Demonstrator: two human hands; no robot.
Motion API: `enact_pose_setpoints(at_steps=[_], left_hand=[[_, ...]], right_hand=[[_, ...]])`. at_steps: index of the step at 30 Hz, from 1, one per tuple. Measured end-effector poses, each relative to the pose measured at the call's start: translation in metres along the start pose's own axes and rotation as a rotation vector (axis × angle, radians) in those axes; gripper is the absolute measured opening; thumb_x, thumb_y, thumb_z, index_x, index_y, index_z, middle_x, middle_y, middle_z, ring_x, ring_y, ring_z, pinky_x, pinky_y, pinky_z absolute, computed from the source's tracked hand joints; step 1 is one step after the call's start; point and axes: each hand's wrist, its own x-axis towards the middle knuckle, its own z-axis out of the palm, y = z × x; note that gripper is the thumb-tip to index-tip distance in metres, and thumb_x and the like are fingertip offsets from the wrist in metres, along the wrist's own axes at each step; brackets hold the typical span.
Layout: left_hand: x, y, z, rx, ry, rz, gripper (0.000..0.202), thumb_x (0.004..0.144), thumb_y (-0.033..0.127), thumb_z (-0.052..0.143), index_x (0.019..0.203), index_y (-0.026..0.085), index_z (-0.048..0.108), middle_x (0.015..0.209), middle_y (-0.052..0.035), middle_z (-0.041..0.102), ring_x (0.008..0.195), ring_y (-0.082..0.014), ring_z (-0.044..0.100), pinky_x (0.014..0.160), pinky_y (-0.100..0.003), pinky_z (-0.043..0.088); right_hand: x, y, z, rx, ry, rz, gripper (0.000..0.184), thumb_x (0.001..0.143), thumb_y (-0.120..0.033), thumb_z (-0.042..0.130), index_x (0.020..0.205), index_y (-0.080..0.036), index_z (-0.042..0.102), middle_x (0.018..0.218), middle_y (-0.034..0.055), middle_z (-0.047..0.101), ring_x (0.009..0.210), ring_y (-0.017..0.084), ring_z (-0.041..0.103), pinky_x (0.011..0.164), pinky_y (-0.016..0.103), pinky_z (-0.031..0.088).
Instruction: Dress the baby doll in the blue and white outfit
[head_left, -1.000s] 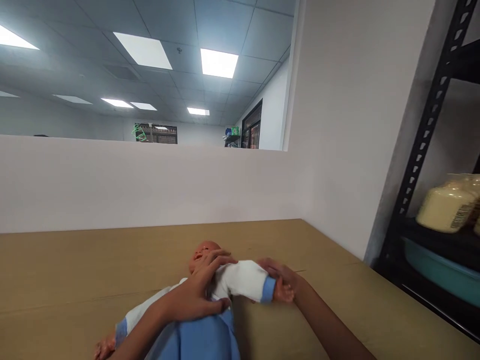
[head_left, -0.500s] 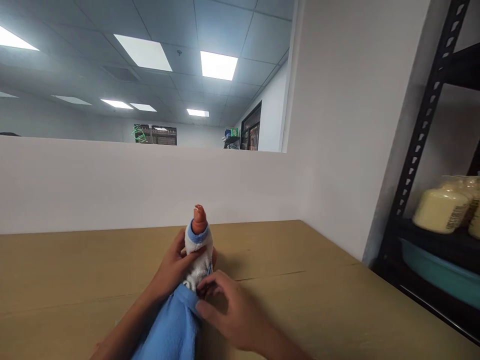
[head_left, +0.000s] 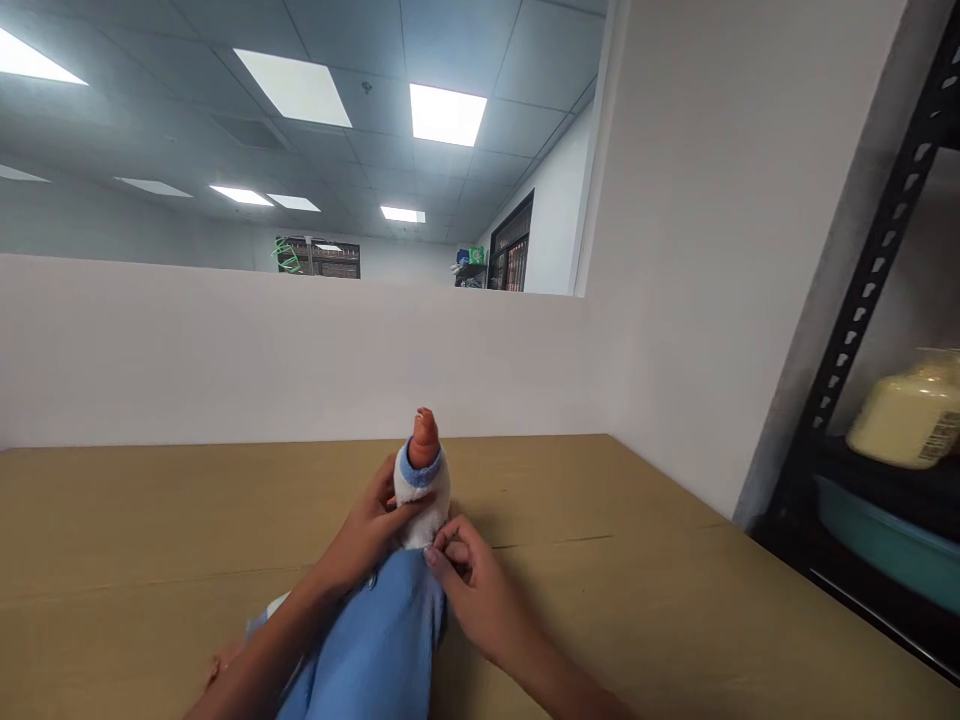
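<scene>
A doll lies over the table in blue and white fleecy clothes, and a brown doll limb (head_left: 424, 440) points up out of a white sleeve or leg (head_left: 427, 518) with a blue cuff. My left hand (head_left: 371, 525) is wrapped round this white part, thumb across its front. On its right side, my right hand (head_left: 466, 570) pinches the upper edge of the blue cloth (head_left: 375, 640) with thumb and fingers. That cloth spreads down towards me, a small round snap (head_left: 371, 580) showing near my left wrist. Another small doll limb (head_left: 216, 668) peeks out beside my left forearm.
The brown tabletop (head_left: 135, 520) runs to a low white wall (head_left: 225, 350) with a glass pane above. At right stands a black shelf rack (head_left: 862, 310) holding a pale yellow jar (head_left: 904, 415) and a teal basin (head_left: 885, 545).
The blue cloth's edge has come up higher over the white part and lies smoother. My right hand has risen with it and closed into a pinch. The view has shifted slightly.
</scene>
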Motion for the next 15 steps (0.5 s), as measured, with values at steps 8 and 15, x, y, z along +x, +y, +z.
enact_pose_setpoints(at_steps=[8, 15], left_hand=[[0.006, -0.008, -0.013, -0.231, 0.299, -0.094, 0.070, 0.070, 0.047, 0.100, 0.124, 0.016, 0.069, 0.111, -0.0089, 0.080, 0.089, -0.0256, 0.075, 0.075, -0.029, 0.059], [0.018, -0.024, -0.048, -0.518, 0.358, -0.133, 0.072, 0.062, 0.057, 0.103, 0.115, 0.022, 0.068, 0.098, -0.0040, 0.083, 0.097, -0.0339, 0.080, 0.084, -0.039, 0.067]], right_hand=[[-0.008, 0.021, 0.008, 0.022, 0.169, -0.020, 0.041, 0.096, -0.064, 0.065, 0.100, -0.025, 0.053, 0.093, 0.0007, 0.059, 0.090, 0.022, 0.056, 0.084, 0.037, 0.045], [-0.026, 0.007, 0.013, -0.027, -0.074, -0.039, 0.032, 0.091, -0.039, 0.076, 0.116, -0.023, 0.066, 0.112, 0.0064, 0.073, 0.105, 0.027, 0.067, 0.099, 0.043, 0.049]])
